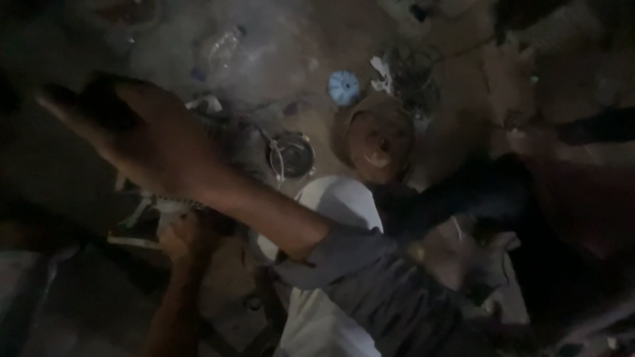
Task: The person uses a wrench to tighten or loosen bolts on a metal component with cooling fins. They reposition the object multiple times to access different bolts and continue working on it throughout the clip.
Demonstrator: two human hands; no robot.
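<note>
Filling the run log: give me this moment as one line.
right hand: stretched out left, contents hidden | left hand: gripping pale object, unclear | nearby: plastic bottle, blue lid | dim, blurred

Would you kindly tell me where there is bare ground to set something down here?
The barest patch of dirt floor lies between the plastic bottle and the blue disc. It is crowded around the round metal tin, the brown bowl and the wires. Dim edges cannot be judged.

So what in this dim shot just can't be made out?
- Right hand, head view: blurred and dark; its grip cannot be told.
- Left hand: fingers closed on a pale object, its kind lost in shadow.
- Plastic bottle: faint, blurred.
- Frame corners: too dark.
</note>
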